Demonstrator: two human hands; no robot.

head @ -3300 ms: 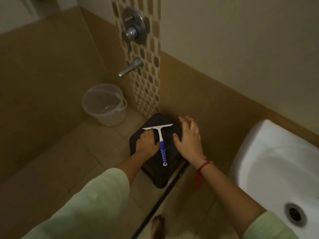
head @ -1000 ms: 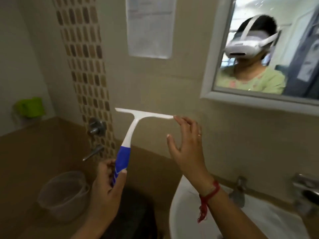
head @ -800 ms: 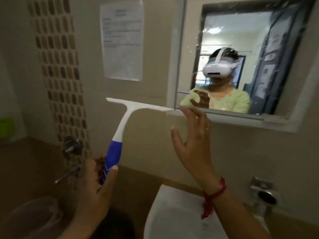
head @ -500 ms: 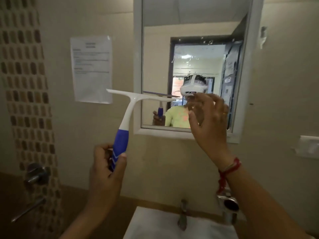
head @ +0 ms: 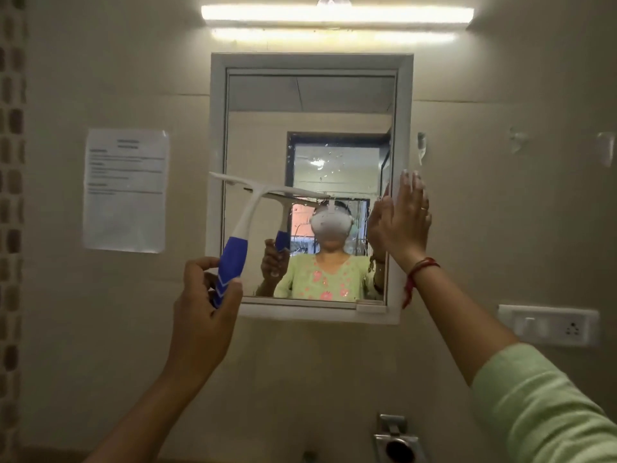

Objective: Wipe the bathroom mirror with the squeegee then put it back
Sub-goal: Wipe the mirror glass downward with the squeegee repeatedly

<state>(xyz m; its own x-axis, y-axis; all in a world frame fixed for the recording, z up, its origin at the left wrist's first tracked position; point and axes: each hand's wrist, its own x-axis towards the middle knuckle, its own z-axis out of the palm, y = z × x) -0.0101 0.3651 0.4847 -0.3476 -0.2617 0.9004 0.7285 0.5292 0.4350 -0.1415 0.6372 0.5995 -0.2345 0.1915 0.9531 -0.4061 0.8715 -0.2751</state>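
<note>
**Squeegee raised at mirror, left hand gripping**

I cannot tell whether the blade touches the glass. The notice [head: 126,190] left of the mirror is too blurred to read, and the fitting at the bottom edge is cut off.

The mirror [head: 310,121] hangs in a white frame on a beige wall under a lit tube light [head: 335,13]; droplets fleck its middle. A switch plate [head: 547,325] sits lower right.

My left hand [head: 203,315] is closed around the blue handle of the squeegee [head: 248,212], its white blade level across the mirror's left half. My right hand [head: 402,222] is flat, fingers spread, at the frame's right edge, holding nothing. Bare wall lies open either side.
</note>
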